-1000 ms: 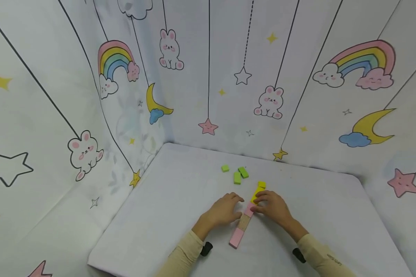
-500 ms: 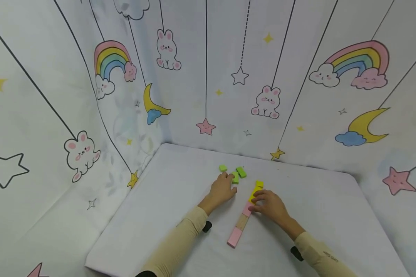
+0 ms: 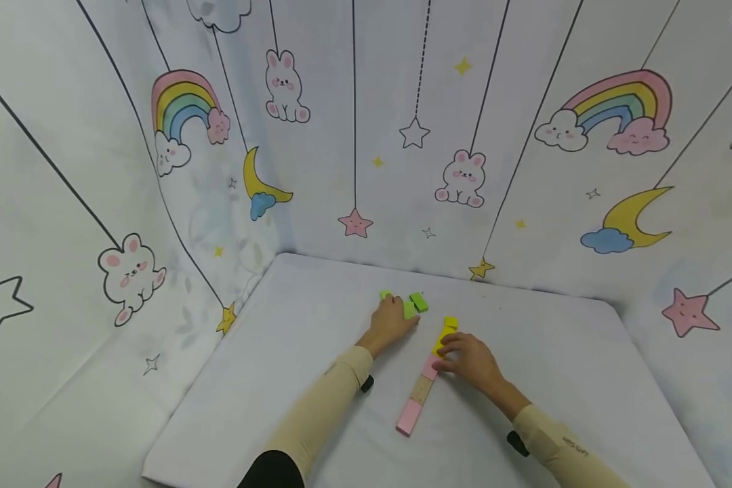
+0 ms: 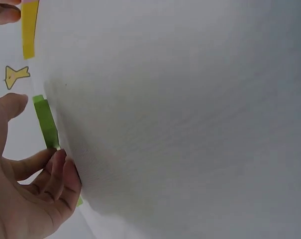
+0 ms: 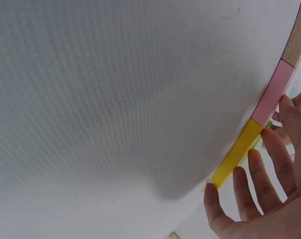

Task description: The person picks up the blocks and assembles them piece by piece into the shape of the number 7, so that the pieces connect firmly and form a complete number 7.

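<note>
A slanting row of blocks lies on the white table: a pink block (image 3: 409, 417) nearest, a plain wooden block (image 3: 421, 389), another pink block (image 3: 430, 367), then a yellow block (image 3: 440, 343) and a smaller yellow piece (image 3: 451, 322). My right hand (image 3: 477, 366) rests beside the row; in the right wrist view its spread fingertips touch the pink and yellow blocks. My left hand (image 3: 388, 322) is at the light green blocks (image 3: 409, 310), partly covering them. In the left wrist view, fingers touch the end of a green block (image 4: 47, 122), with the thumb apart from it.
Another green block (image 3: 419, 302) lies just right of the left hand, and a small one (image 3: 385, 295) is partly hidden behind its fingers. The white tabletop (image 3: 537, 339) meets patterned cloth walls (image 3: 317, 176) at the back and left.
My left hand has moved from beside the row, away from me, to the green blocks. The right hand has stayed beside the row. The head view has shifted slightly right.
</note>
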Action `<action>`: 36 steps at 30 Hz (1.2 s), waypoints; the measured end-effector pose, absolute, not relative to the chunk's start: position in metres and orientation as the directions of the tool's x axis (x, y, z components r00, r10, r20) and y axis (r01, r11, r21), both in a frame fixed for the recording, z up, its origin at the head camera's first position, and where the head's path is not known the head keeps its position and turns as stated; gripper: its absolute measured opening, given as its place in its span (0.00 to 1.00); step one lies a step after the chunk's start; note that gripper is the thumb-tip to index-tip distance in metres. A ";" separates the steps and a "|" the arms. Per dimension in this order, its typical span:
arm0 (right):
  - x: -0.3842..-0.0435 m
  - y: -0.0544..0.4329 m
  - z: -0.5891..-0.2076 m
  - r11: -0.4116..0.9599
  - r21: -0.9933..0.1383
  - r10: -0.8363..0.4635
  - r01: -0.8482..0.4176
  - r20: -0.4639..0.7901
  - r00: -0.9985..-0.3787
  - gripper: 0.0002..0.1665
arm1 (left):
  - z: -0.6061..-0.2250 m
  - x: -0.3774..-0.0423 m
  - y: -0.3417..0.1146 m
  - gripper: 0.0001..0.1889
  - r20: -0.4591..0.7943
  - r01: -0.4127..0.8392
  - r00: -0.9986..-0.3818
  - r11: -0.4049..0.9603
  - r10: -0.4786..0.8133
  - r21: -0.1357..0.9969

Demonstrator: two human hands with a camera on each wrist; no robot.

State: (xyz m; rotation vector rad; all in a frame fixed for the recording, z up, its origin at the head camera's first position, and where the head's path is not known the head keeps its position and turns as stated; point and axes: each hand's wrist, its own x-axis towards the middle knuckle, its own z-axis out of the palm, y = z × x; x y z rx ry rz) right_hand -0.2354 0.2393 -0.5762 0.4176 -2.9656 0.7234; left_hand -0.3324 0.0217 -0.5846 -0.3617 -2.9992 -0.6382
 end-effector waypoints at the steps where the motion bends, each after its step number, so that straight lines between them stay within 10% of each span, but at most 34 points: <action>1: -0.236 0.239 -0.576 0.853 -0.445 -0.245 -0.273 0.120 -0.962 0.20 | -0.584 -0.334 0.021 0.34 0.096 0.240 -0.971 0.888 0.220 0.392; 12: -0.235 0.235 -0.570 0.851 -0.454 -0.249 -0.263 0.091 -0.964 0.20 | -0.582 -0.342 0.018 0.14 0.055 0.203 -0.979 0.886 0.198 0.417; 36: -0.236 0.236 -0.571 0.853 -0.453 -0.244 -0.260 0.095 -0.965 0.19 | -0.576 -0.344 0.017 0.12 0.179 0.307 -0.951 0.828 0.252 0.469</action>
